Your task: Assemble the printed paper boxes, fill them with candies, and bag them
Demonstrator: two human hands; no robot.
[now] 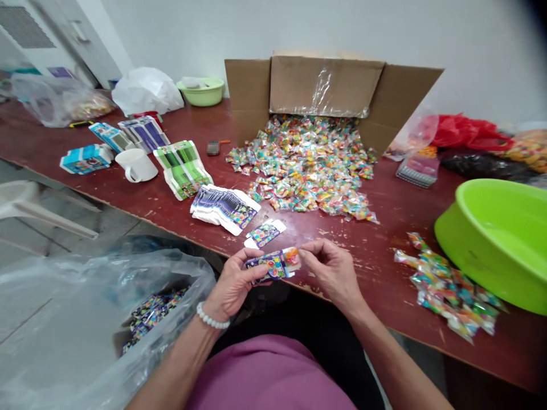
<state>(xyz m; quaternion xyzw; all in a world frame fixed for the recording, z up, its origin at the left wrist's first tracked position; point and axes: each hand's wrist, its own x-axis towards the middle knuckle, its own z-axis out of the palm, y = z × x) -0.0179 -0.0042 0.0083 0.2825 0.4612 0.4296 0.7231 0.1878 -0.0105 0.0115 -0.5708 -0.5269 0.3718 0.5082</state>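
My left hand (234, 285), with a pale bead bracelet at the wrist, is wrapped around a small purple printed candy box (273, 267). At the box's right end, my right hand (333, 270) pinches a wrapped candy packet (292, 257) that shows orange and red at the opening. How far the packet sits inside is hidden. Just beyond the box lies a flat purple carton (265, 232) with its flaps out. Behind that, a fanned stack of purple cartons (224, 206) rests on the red table (179, 225).
A cardboard box (327, 85) spills a heap of candy packets (311, 165). A smaller candy pile (453, 285) lies by a green basin (504, 245). Left are green cartons (183, 169), a white mug (137, 165) and a plastic bag (171, 265) holding filled-looking purple boxes (154, 313).
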